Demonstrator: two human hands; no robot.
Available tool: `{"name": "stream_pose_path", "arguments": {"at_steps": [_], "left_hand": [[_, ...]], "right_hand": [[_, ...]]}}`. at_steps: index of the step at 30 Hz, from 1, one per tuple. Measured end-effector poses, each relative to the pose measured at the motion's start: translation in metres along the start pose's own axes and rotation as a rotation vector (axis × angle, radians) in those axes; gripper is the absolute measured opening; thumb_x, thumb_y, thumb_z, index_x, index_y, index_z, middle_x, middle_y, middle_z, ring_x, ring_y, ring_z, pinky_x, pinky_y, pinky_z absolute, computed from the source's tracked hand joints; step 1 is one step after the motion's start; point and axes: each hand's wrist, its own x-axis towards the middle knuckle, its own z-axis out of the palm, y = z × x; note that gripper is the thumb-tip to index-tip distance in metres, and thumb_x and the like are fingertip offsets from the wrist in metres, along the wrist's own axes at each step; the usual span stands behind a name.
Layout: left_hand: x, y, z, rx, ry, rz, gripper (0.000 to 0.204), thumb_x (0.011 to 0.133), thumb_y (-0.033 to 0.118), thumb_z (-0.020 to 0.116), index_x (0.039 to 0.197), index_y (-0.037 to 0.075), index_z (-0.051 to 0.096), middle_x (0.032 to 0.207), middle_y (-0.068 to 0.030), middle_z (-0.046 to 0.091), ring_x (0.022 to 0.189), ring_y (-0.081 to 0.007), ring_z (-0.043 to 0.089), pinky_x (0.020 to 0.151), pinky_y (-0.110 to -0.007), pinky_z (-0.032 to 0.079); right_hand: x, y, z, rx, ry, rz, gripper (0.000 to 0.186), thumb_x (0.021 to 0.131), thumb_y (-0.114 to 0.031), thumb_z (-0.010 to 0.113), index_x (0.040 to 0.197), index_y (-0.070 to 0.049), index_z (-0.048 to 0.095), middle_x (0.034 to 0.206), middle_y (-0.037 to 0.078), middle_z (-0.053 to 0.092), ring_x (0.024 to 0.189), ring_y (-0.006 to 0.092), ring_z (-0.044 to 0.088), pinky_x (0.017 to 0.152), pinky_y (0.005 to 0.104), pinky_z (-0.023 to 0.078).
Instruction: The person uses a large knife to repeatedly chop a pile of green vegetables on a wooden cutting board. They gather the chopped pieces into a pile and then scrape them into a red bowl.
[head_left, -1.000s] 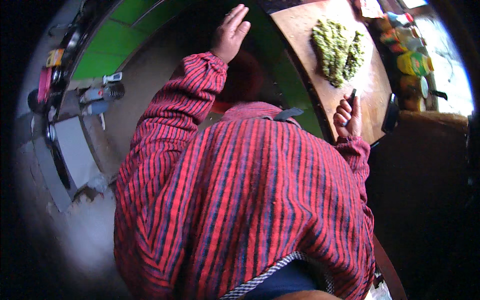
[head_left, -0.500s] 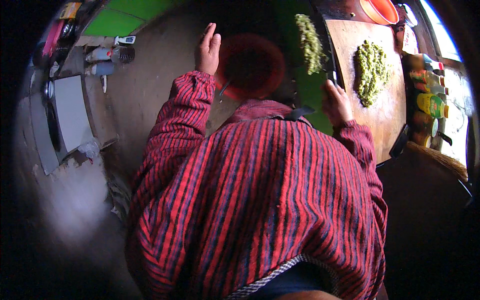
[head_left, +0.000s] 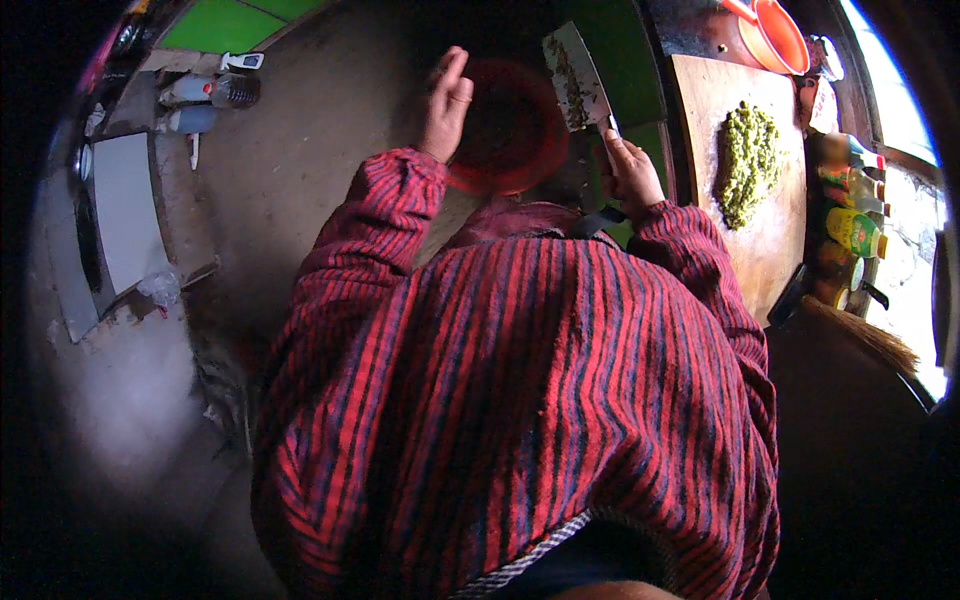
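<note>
My right hand is closed round the handle of a cleaver, whose broad blade is tilted up at the right side of a red basin, with green bits stuck to the metal. My left hand is raised near that basin's left rim, fingers extended and holding nothing. To the right, a wooden board carries a long heap of chopped greens. The inside of the basin is too dark to make out.
An orange bowl sits behind the board. Bottles and jars line the window side, with a straw broom below. At left are plastic bottles, a pale panel and green tiles.
The cleaver was lifted from the board carrying part of the greens and swung left to the basin; its blade now holds only scraps. The board's heap is smaller than one second ago.
</note>
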Motion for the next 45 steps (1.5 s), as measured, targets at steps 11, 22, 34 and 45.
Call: {"name": "stream_pose_path", "arguments": {"at_steps": [11, 22, 34, 45], "left_hand": [[-0.025, 0.08, 0.044, 0.56, -0.584, 0.344, 0.084, 0.07, 0.059, 0.059, 0.14, 0.025, 0.028, 0.148, -0.0131, 0.009, 0.135, -0.0324, 0.012, 0.107, -0.052, 0.007], [-0.026, 0.081, 0.051, 0.647, -0.569, 0.341, 0.084, 0.069, 0.065, 0.053, 0.14, 0.028, 0.027, 0.148, -0.0121, 0.011, 0.136, -0.0304, 0.013, 0.107, -0.051, 0.007], [-0.012, 0.03, 0.041, 0.718, -0.516, 0.272, 0.083, 0.073, 0.072, 0.036, 0.141, 0.028, 0.022, 0.149, -0.0124, 0.005, 0.136, -0.0329, 0.011, 0.107, -0.053, 0.009], [-0.013, -0.035, 0.052, 0.702, -0.468, 0.039, 0.081, 0.08, 0.07, 0.031, 0.142, 0.019, 0.021, 0.148, -0.0154, 0.007, 0.135, -0.0361, 0.012, 0.106, -0.051, 0.013]], "right_hand": [[-0.042, -0.031, 0.003, 0.509, -0.37, 0.316, 0.046, 0.091, -0.051, 0.038, 0.074, -0.011, 0.051, 0.054, -0.002, 0.044, 0.042, 0.0102, 0.038, 0.038, 0.0232, 0.031], [-0.06, -0.035, -0.001, 0.485, -0.374, 0.294, 0.041, 0.093, -0.048, 0.035, 0.09, -0.011, 0.052, 0.059, -0.003, 0.044, 0.044, 0.0072, 0.035, 0.038, 0.0208, 0.028], [-0.074, -0.037, -0.003, 0.428, -0.409, 0.368, 0.042, 0.094, -0.046, 0.035, 0.093, -0.008, 0.051, 0.06, -0.004, 0.041, 0.042, 0.0055, 0.03, 0.037, 0.0189, 0.024], [-0.086, -0.038, -0.021, 0.425, -0.327, 0.438, 0.044, 0.094, -0.048, 0.035, 0.093, -0.007, 0.053, 0.06, -0.005, 0.042, 0.044, 0.0047, 0.031, 0.037, 0.017, 0.025]]}}
